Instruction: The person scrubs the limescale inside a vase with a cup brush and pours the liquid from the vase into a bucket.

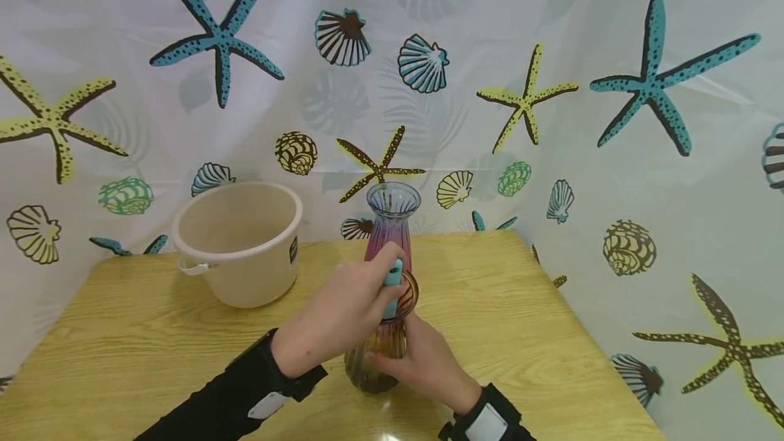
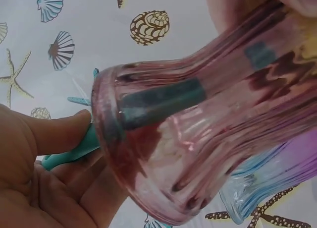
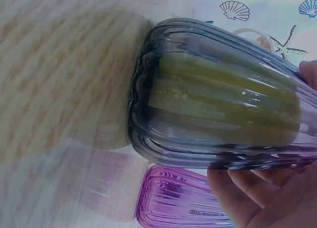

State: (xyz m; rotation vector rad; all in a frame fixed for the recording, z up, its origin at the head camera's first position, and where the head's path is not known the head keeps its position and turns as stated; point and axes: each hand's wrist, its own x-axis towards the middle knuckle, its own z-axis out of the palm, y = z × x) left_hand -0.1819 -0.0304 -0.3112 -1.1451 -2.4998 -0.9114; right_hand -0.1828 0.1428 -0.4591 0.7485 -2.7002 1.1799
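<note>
My right hand (image 1: 435,363) grips a ribbed glass vase (image 1: 370,376), tinted pink at the mouth and grey at the base, its mouth tilted toward my left hand. Fingers and thumb wrap around its sides. With my left hand (image 1: 343,308) I hold the teal handle (image 1: 392,308) of a bottle brush at the vase's mouth. The handle runs through the neck, and a yellow-green sponge head (image 3: 223,96) shows through the glass in the lower body. Right behind stands a second glass vase (image 1: 392,223), upright, blue at the rim and pink-purple below.
A cream plastic bucket (image 1: 257,281) with a side handle stands at the back left of the wooden table (image 1: 508,332). A white curtain (image 1: 429,121) printed with starfish and shells hangs behind the table and along its right side.
</note>
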